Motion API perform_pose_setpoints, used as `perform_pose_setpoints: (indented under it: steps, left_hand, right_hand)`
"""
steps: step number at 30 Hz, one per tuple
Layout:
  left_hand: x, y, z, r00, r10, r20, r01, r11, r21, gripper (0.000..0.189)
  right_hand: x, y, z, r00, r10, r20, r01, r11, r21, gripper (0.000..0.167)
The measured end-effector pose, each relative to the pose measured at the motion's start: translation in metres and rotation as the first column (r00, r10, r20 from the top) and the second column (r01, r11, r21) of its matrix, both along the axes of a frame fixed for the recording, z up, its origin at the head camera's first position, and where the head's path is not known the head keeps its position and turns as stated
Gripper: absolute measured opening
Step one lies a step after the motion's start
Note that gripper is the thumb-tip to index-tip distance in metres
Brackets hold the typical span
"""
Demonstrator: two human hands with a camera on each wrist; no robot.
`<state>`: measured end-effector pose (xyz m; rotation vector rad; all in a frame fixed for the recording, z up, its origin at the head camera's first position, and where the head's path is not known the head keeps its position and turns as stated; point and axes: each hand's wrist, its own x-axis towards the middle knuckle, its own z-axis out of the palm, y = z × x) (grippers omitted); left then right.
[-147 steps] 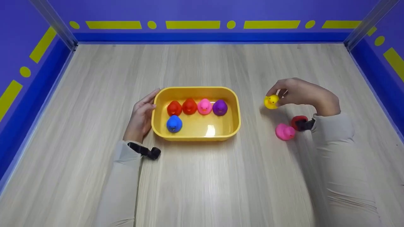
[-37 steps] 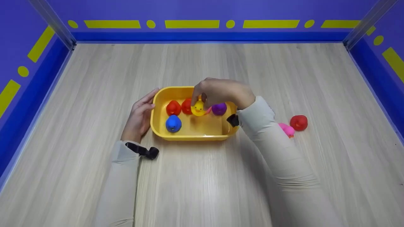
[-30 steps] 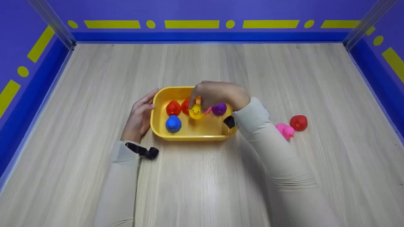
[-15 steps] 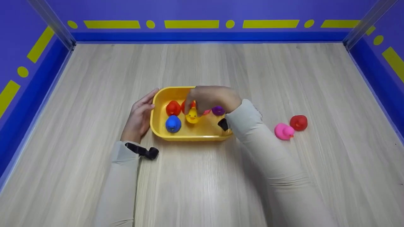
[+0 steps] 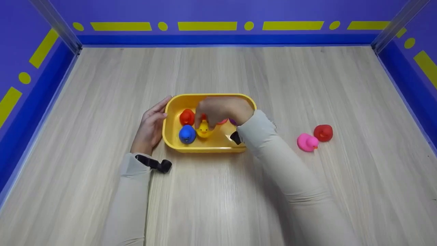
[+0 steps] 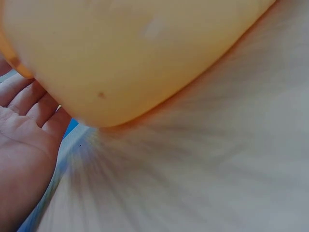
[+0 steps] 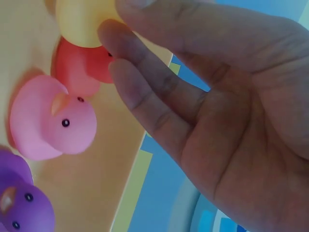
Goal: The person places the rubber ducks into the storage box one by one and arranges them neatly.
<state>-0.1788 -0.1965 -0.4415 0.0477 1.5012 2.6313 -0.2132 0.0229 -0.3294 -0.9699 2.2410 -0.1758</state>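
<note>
A yellow tub (image 5: 218, 148) stands on the table. My left hand (image 5: 153, 126) rests against its left end, with fairly straight fingers along the outer wall and the thumb at the rim. Inside the tub, my right hand (image 5: 218, 111) pinches a yellow rubber duck (image 5: 204, 131) low near the floor; I cannot tell whether it touches down. Just left of it sits a blue duck (image 5: 187, 134), with a red duck (image 5: 187, 117) behind. Partly hidden by my right hand are another red duck (image 7: 75, 70), a pink duck (image 7: 53, 118) and a purple duck (image 7: 26, 203).
On the table right of the tub, another pink duck (image 5: 306, 142) and a red duck (image 5: 323, 133) sit close together. Blue and purple walls (image 5: 225, 39) with yellow marks border the table at the back and sides.
My right hand has carried the yellow duck from the right of the table into the tub, then lower and leftward to beside the blue duck. My left hand has stayed at the tub's end.
</note>
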Motion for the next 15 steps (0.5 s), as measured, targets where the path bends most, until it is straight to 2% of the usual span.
perform_pose_setpoints:
  steps: [4, 10, 15]
  left_hand:
    - [-0.0001, -0.0003, -0.0008, 1.0, 0.005, -0.01, -0.005, 1.0, -0.002, 0.059]
    - [0.0004, -0.0007, -0.0009, 1.0, 0.002, -0.014, -0.002, 1.0, -0.006, 0.058]
    - [0.0008, -0.0011, -0.001, 1.0, -0.009, -0.019, 0.009, 1.0, -0.003, 0.058]
  right_hand:
    - [0.0007, -0.0031, -0.0028, 0.999, -0.021, 0.028, 0.021, 1.0, -0.013, 0.043]
    - [0.0006, -0.0085, -0.0064, 1.0, 0.022, 0.0, -0.022, 1.0, -0.013, 0.036]
    - [0.0002, -0.0104, -0.009, 1.0, 0.025, -0.003, -0.025, 1.0, -0.013, 0.035]
